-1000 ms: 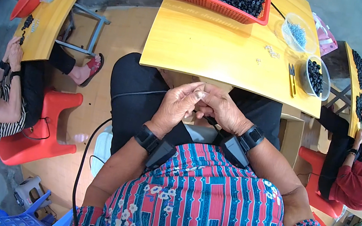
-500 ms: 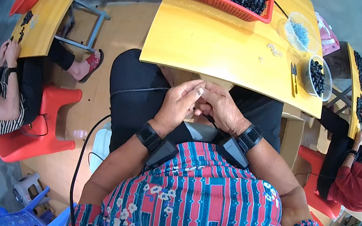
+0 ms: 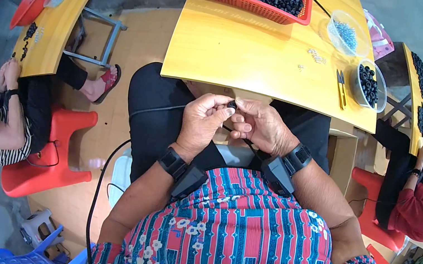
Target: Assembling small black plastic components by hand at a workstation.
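Observation:
Just off the table's near edge, above my lap, my left hand (image 3: 203, 123) and my right hand (image 3: 267, 129) meet at the fingertips. Between them is a small round black piece (image 3: 232, 104), perhaps a ring, mostly covered by the fingers. My left thumb and forefinger pinch it from one side. The right thumb and forefinger press on it from the other, with the remaining right fingers curled below. Anything smaller held with it is too small to make out.
On the yellow table (image 3: 220, 49) stand a red basket (image 3: 239, 4) of black rings, a clear tub (image 3: 379, 102) of black rings and another tub (image 3: 332, 31) of tiny bluish pieces. Small pale bits (image 3: 316, 56) and a slim yellow-and-black tool (image 3: 341, 90) lie nearby. People sit at both sides.
My hands have turned and parted slightly at the fingertips, so the black piece now shows between them. The whole view has shifted a little.

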A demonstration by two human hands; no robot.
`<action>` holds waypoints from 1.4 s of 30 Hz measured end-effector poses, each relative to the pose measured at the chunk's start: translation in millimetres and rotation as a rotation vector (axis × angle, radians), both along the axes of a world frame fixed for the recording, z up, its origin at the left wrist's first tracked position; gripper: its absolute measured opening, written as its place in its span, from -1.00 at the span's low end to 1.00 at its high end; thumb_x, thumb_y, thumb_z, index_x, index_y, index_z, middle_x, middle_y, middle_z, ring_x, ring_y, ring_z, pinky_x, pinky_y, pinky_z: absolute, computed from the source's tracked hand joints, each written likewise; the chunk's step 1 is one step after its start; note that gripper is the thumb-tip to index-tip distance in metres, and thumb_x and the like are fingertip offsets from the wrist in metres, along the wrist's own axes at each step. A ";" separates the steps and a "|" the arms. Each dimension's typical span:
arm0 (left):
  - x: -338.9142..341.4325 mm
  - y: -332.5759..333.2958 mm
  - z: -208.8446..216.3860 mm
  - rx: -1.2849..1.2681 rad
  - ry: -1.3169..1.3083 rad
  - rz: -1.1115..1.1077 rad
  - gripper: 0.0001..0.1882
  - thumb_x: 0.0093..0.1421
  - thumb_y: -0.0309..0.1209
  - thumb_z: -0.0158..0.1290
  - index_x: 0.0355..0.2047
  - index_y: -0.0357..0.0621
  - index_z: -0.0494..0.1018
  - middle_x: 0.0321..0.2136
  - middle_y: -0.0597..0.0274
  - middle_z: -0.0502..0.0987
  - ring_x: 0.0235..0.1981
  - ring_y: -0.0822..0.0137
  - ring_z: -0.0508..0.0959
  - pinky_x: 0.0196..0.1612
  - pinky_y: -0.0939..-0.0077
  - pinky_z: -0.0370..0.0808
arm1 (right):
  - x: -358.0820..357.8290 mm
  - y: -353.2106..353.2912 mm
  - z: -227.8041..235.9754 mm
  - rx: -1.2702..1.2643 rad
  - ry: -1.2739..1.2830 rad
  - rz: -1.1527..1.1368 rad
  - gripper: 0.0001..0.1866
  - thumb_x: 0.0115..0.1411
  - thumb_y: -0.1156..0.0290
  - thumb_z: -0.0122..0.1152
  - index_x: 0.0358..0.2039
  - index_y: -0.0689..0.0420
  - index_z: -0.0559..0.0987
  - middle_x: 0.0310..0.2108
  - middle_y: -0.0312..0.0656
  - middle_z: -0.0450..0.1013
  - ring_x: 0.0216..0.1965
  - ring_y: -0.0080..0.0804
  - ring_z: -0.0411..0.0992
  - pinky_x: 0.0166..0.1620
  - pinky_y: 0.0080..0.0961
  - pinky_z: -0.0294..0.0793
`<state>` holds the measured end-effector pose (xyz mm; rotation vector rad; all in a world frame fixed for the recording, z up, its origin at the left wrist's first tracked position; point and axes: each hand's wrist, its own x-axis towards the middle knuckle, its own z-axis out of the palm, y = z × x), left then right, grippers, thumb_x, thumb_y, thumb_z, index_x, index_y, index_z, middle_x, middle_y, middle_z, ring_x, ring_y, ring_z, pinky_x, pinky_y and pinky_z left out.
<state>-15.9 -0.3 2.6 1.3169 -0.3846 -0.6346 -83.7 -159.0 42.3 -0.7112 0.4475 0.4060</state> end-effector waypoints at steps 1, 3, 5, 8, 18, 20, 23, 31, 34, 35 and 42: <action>-0.5 -0.8 -0.2 -0.001 -0.022 0.009 -0.81 0.16 -0.58 0.12 -0.19 -0.34 0.50 -0.44 0.44 0.46 -0.47 0.69 0.38 -0.44 0.80 0.37 | 0.1 -0.1 0.0 -0.020 0.015 0.011 -0.73 0.30 0.14 0.06 -0.34 0.09 0.44 -0.58 -0.46 0.17 -0.60 -0.68 0.14 -0.39 -0.56 0.42; -0.7 -1.8 -0.1 -0.005 -0.067 0.022 -0.82 0.17 -0.56 0.13 -0.20 -0.33 0.50 -0.48 0.45 0.45 -0.51 0.68 0.36 -0.47 0.79 0.34 | 0.5 2.3 2.8 -0.108 0.032 -0.004 -0.75 0.28 0.16 0.10 -0.34 0.09 0.44 -0.58 -0.45 0.19 -0.61 -0.70 0.17 -0.43 -0.57 0.46; -0.2 -2.3 -0.3 -0.008 -0.114 0.029 -0.83 0.18 -0.51 0.13 -0.21 -0.28 0.51 -0.56 0.47 0.42 -0.60 0.69 0.32 -0.56 0.79 0.28 | 0.8 3.5 6.1 -0.185 0.044 -0.036 -0.76 0.26 0.19 0.12 -0.33 0.10 0.45 -0.57 -0.45 0.22 -0.61 -0.70 0.18 -0.47 -0.59 0.48; 1.3 -0.3 -3.2 0.030 -0.122 0.008 -0.84 0.18 -0.50 0.14 -0.23 -0.28 0.51 -0.58 0.48 0.42 -0.62 0.69 0.32 -0.57 0.79 0.28 | 0.6 4.7 10.2 -0.233 0.034 -0.103 -0.80 0.25 0.25 0.15 -0.30 0.11 0.46 -0.56 -0.44 0.27 -0.63 -0.71 0.18 -0.51 -0.63 0.46; 1.3 1.4 2.0 0.034 -0.005 0.002 -0.89 0.14 -0.56 0.16 -0.31 -0.28 0.52 -0.53 0.48 0.45 -0.55 0.71 0.33 -0.51 0.79 0.29 | -0.6 1.0 -0.7 -0.211 -0.060 -0.189 -0.87 0.27 0.43 0.13 -0.24 0.18 0.55 -0.51 -0.38 0.41 -0.64 -0.70 0.23 -0.56 -0.71 0.37; 1.1 1.6 4.1 0.031 0.010 -0.003 -0.90 0.14 -0.55 0.17 -0.31 -0.27 0.52 -0.55 0.49 0.45 -0.56 0.72 0.33 -0.54 0.80 0.29 | -0.3 0.5 -2.6 -0.261 -0.078 -0.190 -0.85 0.26 0.42 0.13 -0.23 0.21 0.56 -0.50 -0.36 0.43 -0.63 -0.70 0.26 -0.55 -0.71 0.37; 2.0 1.3 2.5 0.033 -0.052 -0.003 -0.87 0.16 -0.50 0.16 -0.29 -0.29 0.51 -0.58 0.44 0.46 -0.61 0.67 0.37 -0.56 0.78 0.34 | 0.5 0.0 -4.6 -0.353 -0.121 -0.184 -0.83 0.26 0.41 0.14 -0.25 0.25 0.57 -0.50 -0.33 0.46 -0.62 -0.69 0.29 -0.55 -0.72 0.39; 2.4 1.8 3.7 0.029 -0.061 -0.005 -0.89 0.15 -0.52 0.17 -0.32 -0.28 0.51 -0.58 0.43 0.47 -0.61 0.67 0.38 -0.55 0.79 0.35 | 2.0 -1.7 -2.3 -0.593 -0.175 -0.138 -0.81 0.25 0.39 0.16 -0.31 0.28 0.60 -0.54 -0.30 0.49 -0.62 -0.69 0.35 -0.54 -0.73 0.45; 2.1 1.1 2.0 0.011 -0.061 0.001 -0.89 0.15 -0.52 0.18 -0.33 -0.27 0.51 -0.57 0.43 0.47 -0.61 0.67 0.38 -0.55 0.79 0.35 | 2.1 -3.1 -3.7 -0.611 -0.181 -0.126 -0.81 0.25 0.39 0.16 -0.31 0.27 0.60 -0.56 -0.32 0.48 -0.63 -0.69 0.35 -0.53 -0.73 0.45; 2.2 0.9 1.6 0.008 -0.061 0.004 -0.90 0.15 -0.52 0.18 -0.33 -0.27 0.52 -0.57 0.43 0.47 -0.61 0.67 0.38 -0.55 0.79 0.35 | 1.9 -4.4 -3.7 -0.618 -0.194 -0.112 -0.81 0.25 0.39 0.16 -0.30 0.28 0.59 -0.55 -0.30 0.48 -0.62 -0.68 0.37 -0.52 -0.71 0.47; 2.1 1.3 -0.5 0.032 -0.072 0.017 -0.90 0.15 -0.52 0.17 -0.33 -0.27 0.52 -0.57 0.43 0.48 -0.60 0.67 0.38 -0.55 0.79 0.35 | 1.7 -1.2 -4.0 -0.603 -0.190 -0.138 -0.81 0.25 0.39 0.16 -0.30 0.27 0.59 -0.54 -0.30 0.49 -0.62 -0.68 0.37 -0.53 -0.74 0.42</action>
